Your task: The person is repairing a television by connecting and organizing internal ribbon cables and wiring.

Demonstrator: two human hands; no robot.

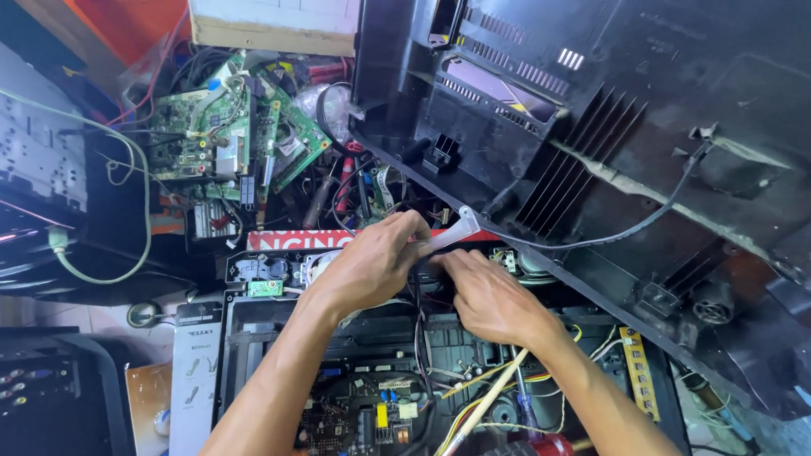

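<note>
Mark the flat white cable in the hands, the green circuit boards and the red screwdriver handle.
flat white cable [449, 233], head view, on its bent end.
green circuit boards [199, 128], head view, on the left board's face.
red screwdriver handle [539, 452], head view, on its red end.

Both sets of fingers [430, 245] meet over the open chassis [340, 398]. Circuit boards [234, 135] are piled behind and left of them, big plastic cover [641, 132] leans right, screwdriver [519, 453] lies below.

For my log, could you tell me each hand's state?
Left hand: closed on a flat white strip.
Right hand: curled, fingertips hidden; grip cannot be told.
</note>
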